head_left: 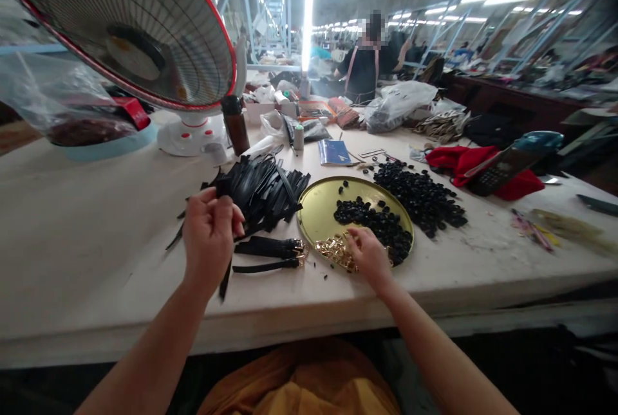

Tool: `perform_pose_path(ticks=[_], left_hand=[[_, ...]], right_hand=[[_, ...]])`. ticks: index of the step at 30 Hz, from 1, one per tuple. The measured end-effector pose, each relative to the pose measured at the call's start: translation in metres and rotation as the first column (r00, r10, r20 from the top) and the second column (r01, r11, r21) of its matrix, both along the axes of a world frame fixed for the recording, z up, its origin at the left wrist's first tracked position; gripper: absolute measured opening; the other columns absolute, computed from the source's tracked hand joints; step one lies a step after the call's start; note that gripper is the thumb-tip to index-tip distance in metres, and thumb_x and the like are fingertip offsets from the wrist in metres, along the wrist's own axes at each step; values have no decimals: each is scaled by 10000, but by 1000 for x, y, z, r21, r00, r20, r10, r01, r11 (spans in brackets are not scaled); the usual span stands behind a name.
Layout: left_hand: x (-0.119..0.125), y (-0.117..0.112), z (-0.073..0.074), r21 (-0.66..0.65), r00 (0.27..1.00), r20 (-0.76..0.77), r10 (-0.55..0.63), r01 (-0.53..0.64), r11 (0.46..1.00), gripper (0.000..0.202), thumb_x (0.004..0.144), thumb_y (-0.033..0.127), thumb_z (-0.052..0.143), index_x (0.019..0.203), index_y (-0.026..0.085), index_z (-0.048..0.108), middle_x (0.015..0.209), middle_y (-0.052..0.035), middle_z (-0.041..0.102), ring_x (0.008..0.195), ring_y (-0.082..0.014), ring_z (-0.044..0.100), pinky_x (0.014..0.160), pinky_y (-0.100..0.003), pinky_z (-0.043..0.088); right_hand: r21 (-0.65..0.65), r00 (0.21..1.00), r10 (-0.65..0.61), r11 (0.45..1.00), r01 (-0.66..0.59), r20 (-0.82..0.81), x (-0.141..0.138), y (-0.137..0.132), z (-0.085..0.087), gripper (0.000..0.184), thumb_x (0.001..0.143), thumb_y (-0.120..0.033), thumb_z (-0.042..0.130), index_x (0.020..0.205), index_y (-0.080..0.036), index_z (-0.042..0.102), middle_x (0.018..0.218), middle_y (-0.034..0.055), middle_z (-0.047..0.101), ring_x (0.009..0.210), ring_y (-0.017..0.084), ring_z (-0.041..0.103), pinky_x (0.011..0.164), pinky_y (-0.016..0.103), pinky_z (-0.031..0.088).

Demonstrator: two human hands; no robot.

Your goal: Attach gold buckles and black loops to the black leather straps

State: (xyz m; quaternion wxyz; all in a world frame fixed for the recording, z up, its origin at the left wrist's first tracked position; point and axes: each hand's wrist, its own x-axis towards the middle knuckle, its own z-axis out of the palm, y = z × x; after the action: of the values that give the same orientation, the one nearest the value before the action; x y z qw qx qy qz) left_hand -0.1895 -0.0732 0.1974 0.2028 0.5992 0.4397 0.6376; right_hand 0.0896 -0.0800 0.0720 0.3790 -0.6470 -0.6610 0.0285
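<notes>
My left hand (pixel 210 228) is closed around a black strap (pixel 224 281), whose end hangs down below the fist. Beside that hand lies a loose pile of black straps (pixel 263 190). Several finished-looking straps with gold buckles (pixel 270 248) lie in a row in front of the pile. My right hand (pixel 371 255) reaches over the front rim of a round gold tray (pixel 313 209). Its fingers are pinched at a heap of small gold metal pieces (pixel 333 249); whether one is between the fingertips is hidden. Small black pieces (pixel 386 228) cover the tray's right side.
More small black pieces (pixel 420 196) are heaped right of the tray. A big fan (pixel 193 125) stands at the left back, near a dark bottle (pixel 235 125). Behind the tray lies a blue booklet (pixel 335 152). A red cloth (pixel 521 180) is at the right. Farther off stands a person (pixel 362 74).
</notes>
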Motion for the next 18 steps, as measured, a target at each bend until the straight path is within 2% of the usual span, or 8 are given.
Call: perform_pose_path(ticks=[1, 2, 4, 6, 7, 9, 12, 18], left_hand=[[10, -8, -5, -127, 990, 43, -133, 137, 982, 151, 824, 275, 475, 951, 198, 443, 556, 71, 510, 390, -62, 428, 395, -171, 338], [20, -14, -13, -280, 961, 117, -252, 276, 920, 150, 816, 251, 476, 952, 192, 458, 550, 70, 500, 380, -53, 404, 378, -162, 315], [39, -23, -30, -528, 856, 338, -390, 516, 675, 148, 784, 162, 468, 928, 165, 501, 605, 45, 523, 425, -37, 421, 412, -145, 335], [55, -27, -45, -622, 742, 565, -360, 670, 405, 207, 722, 61, 452, 895, 144, 530, 707, 14, 552, 488, -28, 462, 468, -142, 380], [61, -28, -51, -625, 695, 651, -306, 719, 303, 246, 694, 25, 446, 890, 140, 539, 760, 0, 563, 521, -31, 487, 493, -147, 404], [67, -27, -59, -592, 615, 767, -182, 788, 170, 287, 679, -9, 450, 907, 132, 551, 865, -35, 582, 612, -54, 551, 546, -166, 452], [69, -23, -67, -493, 500, 864, -61, 864, 98, 261, 718, -9, 477, 933, 110, 567, 1016, -91, 590, 788, -105, 609, 636, -184, 496], [69, -20, -78, -411, 409, 912, 36, 907, 98, 289, 712, -64, 416, 918, 76, 562, 1084, -134, 582, 869, -148, 624, 729, -249, 514]], right_hand=[[-17, 998, -51, 998, 52, 35, 11, 7, 1, 257, 838, -275, 425, 1009, -154, 574, 953, 90, 589, 789, 187, 579, 726, 302, 448], [-37, 993, -88, 995, 91, 79, 20, 15, 3, 258, 833, -262, 424, 1010, -148, 574, 957, 91, 589, 820, 191, 576, 739, 299, 441], [-72, 981, -120, 989, 133, 155, 31, 33, 6, 251, 829, -251, 425, 994, -144, 581, 949, 90, 592, 857, 195, 572, 749, 292, 428], [-126, 962, -137, 977, 170, 237, 32, 51, 8, 247, 834, -288, 430, 963, -154, 594, 933, 86, 597, 844, 195, 573, 721, 288, 419], [-160, 947, -151, 966, 201, 282, 31, 59, 9, 250, 833, -316, 439, 944, -159, 600, 924, 86, 599, 826, 197, 575, 698, 289, 414], [-227, 914, -174, 936, 269, 366, 26, 73, 10, 253, 819, -358, 466, 906, -165, 605, 911, 90, 597, 793, 200, 575, 653, 290, 398], [-275, 896, -156, 917, 287, 415, 23, 84, 9, 217, 789, -350, 511, 877, -173, 598, 887, 81, 590, 774, 200, 569, 618, 286, 377], [-250, 895, -108, 939, 235, 434, 27, 79, 3, 225, 787, -336, 507, 932, -180, 580, 909, 65, 581, 772, 185, 564, 610, 277, 367]])
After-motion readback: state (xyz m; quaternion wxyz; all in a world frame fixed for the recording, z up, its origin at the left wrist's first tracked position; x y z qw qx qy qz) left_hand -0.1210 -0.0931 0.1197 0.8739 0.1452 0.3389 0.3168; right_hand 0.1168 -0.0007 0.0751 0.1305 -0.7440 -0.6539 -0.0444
